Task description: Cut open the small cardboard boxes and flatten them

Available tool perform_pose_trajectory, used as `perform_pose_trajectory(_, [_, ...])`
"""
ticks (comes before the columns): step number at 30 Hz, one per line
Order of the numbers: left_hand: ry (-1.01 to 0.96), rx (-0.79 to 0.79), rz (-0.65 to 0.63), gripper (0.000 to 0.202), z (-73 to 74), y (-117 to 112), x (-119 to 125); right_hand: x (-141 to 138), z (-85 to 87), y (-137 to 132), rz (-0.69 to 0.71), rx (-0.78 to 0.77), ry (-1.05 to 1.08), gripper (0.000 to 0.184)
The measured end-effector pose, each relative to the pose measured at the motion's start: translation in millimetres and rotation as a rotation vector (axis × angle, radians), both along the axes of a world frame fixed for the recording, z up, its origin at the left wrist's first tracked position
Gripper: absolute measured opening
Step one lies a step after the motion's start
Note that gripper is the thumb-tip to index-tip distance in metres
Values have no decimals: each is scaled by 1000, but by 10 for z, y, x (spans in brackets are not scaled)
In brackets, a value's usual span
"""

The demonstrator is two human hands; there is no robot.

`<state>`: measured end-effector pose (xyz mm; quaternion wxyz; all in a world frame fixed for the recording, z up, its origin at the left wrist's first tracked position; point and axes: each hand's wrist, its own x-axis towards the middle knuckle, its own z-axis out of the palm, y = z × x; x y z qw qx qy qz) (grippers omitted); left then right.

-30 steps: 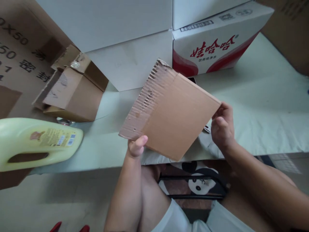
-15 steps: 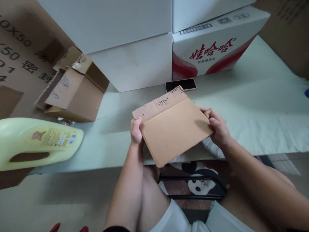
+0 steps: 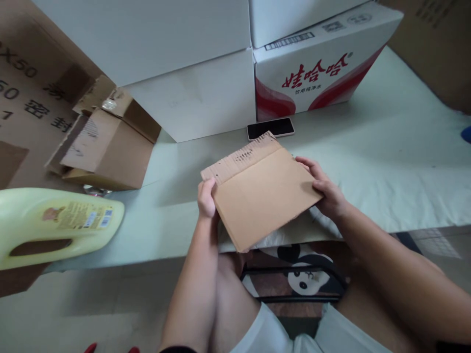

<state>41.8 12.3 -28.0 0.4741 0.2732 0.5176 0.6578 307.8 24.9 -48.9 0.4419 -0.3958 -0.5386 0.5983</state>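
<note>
A flat piece of brown cardboard [image 3: 267, 193] is held tilted over the table's front edge, between both hands. Along its far side runs a creased flap with a torn edge and dark print. My left hand [image 3: 207, 198] is closed on the left edge, thumb on top and fingers hidden underneath. At the right edge my right hand [image 3: 326, 189] grips the cardboard, thumb on top and the other fingers beyond the edge or below it. Just past the flap lies a dark-screened phone [image 3: 274, 128] on the cloth.
White boxes [image 3: 195, 98] and a red-and-white carton [image 3: 312, 81] stand at the back of the cloth-covered table [image 3: 386, 186]. To the left are an open cardboard box [image 3: 114, 147] and a pale yellow jug [image 3: 55, 225]. A small blue thing [image 3: 466, 134] shows at the right edge.
The cardboard stays in both hands and is nearly still. My right hand's fingers have spread a little along its edge. The camera view has shifted slightly.
</note>
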Motion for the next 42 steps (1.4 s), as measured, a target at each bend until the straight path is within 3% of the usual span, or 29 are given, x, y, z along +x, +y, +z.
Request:
perform_pose_trajectory(5, [-9, -19, 54, 17, -11, 34, -31, -26, 0, -15, -71, -21, 1, 69])
perform_pose_trajectory(24, [-94, -92, -58, 29, 7, 13, -20, -18, -46, -8, -79, -1, -14, 64])
perform_pose_trajectory(42, [-99, -112, -60, 33, 15, 17, -9, -21, -62, -4, -79, -13, 1, 66])
